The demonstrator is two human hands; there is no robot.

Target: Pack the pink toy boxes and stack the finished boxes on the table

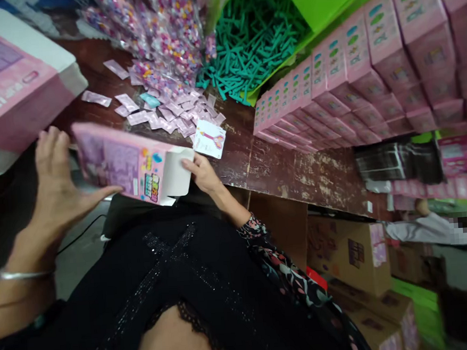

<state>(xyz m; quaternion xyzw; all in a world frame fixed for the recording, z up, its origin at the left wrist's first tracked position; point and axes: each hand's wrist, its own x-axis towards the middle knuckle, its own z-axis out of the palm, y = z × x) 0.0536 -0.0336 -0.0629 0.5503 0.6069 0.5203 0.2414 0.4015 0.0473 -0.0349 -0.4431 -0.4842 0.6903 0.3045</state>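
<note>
A pink printed box (116,162) lies tilted in front of me, its white flaps standing open at the right end. My right hand (203,173) grips it by that end, thumb on the white flap. My left hand (58,182) is at the far end of the box, fingers stretched out and thumb reaching along its lower edge; whether the thumb presses on it I cannot tell. On the table just beyond lie a white printed card (210,139) and a loose heap of small pink sachets (173,112), with one blue sachet (150,100) among them.
Clear bags of colourful beads (163,36) stand behind the sachets. A green container holds many teal plastic pieces (252,40). Stacked pink boxes (354,76) line the right; a larger pink box (15,94) sits left. Cartons (346,247) and another person's sleeve (429,229) are lower right.
</note>
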